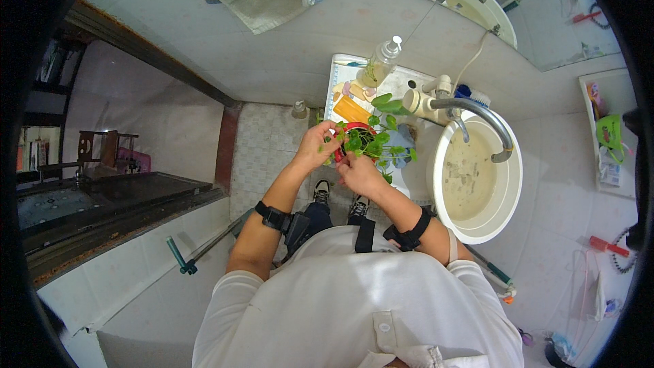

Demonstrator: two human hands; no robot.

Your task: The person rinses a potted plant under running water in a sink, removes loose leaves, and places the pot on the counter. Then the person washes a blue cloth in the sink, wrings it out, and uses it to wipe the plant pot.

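Note:
A red pot (361,125) holds a leafy green plant (375,144) with small round leaves on thin stems. It stands at the near left part of the white counter (416,176). My left hand (316,144) is at the left rim, thumb and fingers closed around a leaf or stem there. At the near side of the pot is my right hand (359,174), its bent fingers close to the rim beneath the leaves; whether they pinch anything is hidden. Behind the pot lies an orange bar (352,111), and a grey-blue cloth (402,144) is to its right.
A white basin (477,179) with murky water stands at the right under a curved metal faucet (475,105). Behind the pot are a clear pump bottle (379,66) and several soap pieces (356,90). A small bottle (299,109) is on the tiled floor (258,138).

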